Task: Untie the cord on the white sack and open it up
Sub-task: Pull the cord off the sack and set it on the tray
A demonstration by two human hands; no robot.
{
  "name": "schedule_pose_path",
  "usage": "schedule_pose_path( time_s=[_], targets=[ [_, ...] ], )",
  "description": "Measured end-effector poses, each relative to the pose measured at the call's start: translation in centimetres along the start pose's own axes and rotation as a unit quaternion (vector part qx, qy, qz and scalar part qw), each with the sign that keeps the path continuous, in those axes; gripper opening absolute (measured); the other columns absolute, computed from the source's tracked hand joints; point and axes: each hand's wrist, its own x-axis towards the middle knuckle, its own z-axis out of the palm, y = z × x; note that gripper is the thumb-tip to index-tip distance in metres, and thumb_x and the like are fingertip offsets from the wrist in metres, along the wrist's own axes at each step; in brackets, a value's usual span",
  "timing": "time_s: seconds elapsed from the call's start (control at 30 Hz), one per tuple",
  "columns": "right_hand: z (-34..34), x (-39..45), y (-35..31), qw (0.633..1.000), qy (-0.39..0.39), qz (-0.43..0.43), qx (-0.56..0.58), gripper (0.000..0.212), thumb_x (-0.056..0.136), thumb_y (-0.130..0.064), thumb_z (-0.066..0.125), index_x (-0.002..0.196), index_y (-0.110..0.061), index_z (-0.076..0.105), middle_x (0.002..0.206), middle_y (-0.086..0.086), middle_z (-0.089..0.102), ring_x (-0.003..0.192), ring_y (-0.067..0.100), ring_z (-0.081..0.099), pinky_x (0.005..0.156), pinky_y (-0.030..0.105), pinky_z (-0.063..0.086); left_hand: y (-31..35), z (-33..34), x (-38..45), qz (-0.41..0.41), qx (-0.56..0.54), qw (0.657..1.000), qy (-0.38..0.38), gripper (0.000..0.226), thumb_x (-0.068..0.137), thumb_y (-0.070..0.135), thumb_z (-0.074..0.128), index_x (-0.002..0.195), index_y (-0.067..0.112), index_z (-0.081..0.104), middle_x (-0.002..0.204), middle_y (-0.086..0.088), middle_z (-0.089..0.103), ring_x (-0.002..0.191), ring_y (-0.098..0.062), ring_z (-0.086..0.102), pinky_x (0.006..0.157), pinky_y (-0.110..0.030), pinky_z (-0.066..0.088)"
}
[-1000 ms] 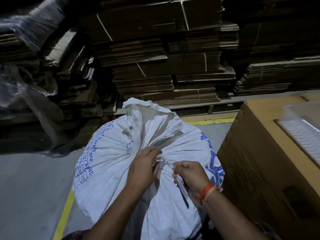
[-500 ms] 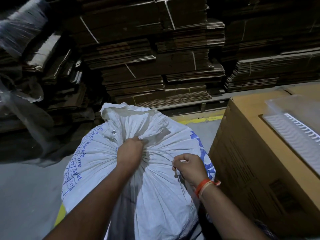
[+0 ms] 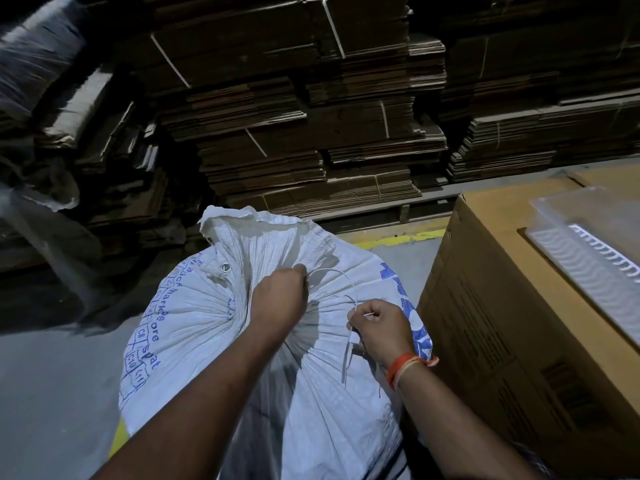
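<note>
A full white woven sack [image 3: 194, 327] with blue print stands on the floor in front of me, its neck gathered into pleats. A thin white cord [image 3: 341, 277] arcs in a loose loop between my two hands, and its ends hang down below my right fist. My left hand [image 3: 280, 299] is closed on the bunched neck of the sack, where the loop starts. My right hand [image 3: 381, 329], with an orange band at the wrist, is clenched on the cord at the sack's right side. The floppy top flap [image 3: 256, 230] stands up behind my hands.
A large cardboard box [image 3: 485, 341] stands close on the right, with a clear plastic tray [image 3: 595, 247] on top. Stacks of flattened cardboard [image 3: 311, 133] fill the back. Plastic wrap [image 3: 41, 209] hangs at the left. Yellow line [image 3: 398, 239] marks the grey floor.
A loose loop of cord now shows between my hands, and the cord ends hang free under my right fist. My left hand has stayed gripping the sack's neck.
</note>
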Motion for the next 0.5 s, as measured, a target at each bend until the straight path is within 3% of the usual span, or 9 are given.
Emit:
schedule_pose_path(
  time_s=[0.07,0.17,0.23,0.3,0.4,0.5],
  targets=[
    [0.0,0.0,0.1,0.999,0.002,0.02,0.028,0.018,0.094,-0.015,0.065,0.076,-0.015,0.069,0.078,0.011,0.074,0.058,0.027,0.065,0.046,0.031,0.052,0.0,0.0,-0.1,-0.018,-0.018,1.0,-0.009,0.009,0.103,0.018,0.048,0.109,0.018,0.055,0.091,-0.01,0.07,0.081,-0.04,0.067,0.065,-0.041,0.05],
    [0.1,-0.2,-0.2,0.997,-0.002,0.059,0.057,0.014,0.1,-0.018,0.059,0.088,-0.016,0.066,0.087,0.015,0.073,0.07,0.03,0.077,0.044,0.026,0.044,-0.3,0.4,-0.4,-0.016,-0.022,0.999,-0.026,0.013,0.1,0.012,0.047,0.109,0.022,0.047,0.088,-0.013,0.068,0.076,-0.04,0.064,0.064,-0.042,0.052],
    [-0.1,-0.3,-0.4,0.994,-0.005,0.073,0.075,0.004,0.101,-0.017,0.06,0.098,-0.02,0.062,0.092,0.016,0.073,0.075,0.031,0.078,0.044,0.023,0.046,-0.8,0.9,-0.5,-0.001,-0.006,0.998,-0.059,0.014,0.098,0.012,0.047,0.104,0.024,0.051,0.088,-0.012,0.067,0.077,-0.038,0.063,0.062,-0.038,0.047],
    [-0.3,0.1,-0.2,0.996,0.0,0.065,0.068,0.009,0.1,-0.014,0.062,0.104,-0.02,0.056,0.095,0.016,0.072,0.072,0.029,0.079,0.041,0.022,0.048,-1.5,1.4,-0.6,0.001,-0.005,0.995,-0.095,0.016,0.096,0.015,0.052,0.104,0.028,0.059,0.092,-0.008,0.071,0.084,-0.036,0.067,0.066,-0.036,0.048],
    [-0.7,0.8,0.2,0.998,0.031,0.04,0.025,0.01,0.096,-0.01,0.067,0.099,-0.015,0.059,0.098,0.015,0.074,0.057,0.015,0.076,0.053,0.03,0.062,-2.4,1.3,-0.5,0.012,0.01,0.992,-0.127,0.023,0.094,0.02,0.062,0.111,0.035,0.064,0.103,-0.003,0.077,0.095,-0.03,0.072,0.076,-0.035,0.056],
    [-0.8,1.2,0.6,0.999,0.045,0.019,0.012,0.008,0.092,-0.01,0.068,0.085,-0.008,0.066,0.102,0.007,0.075,0.055,0.012,0.075,0.068,0.04,0.067,-2.7,0.3,-0.5,0.07,0.064,0.985,-0.145,0.023,0.096,0.017,0.058,0.112,0.033,0.063,0.106,-0.003,0.075,0.095,-0.032,0.07,0.071,-0.033,0.048]
  ],
)
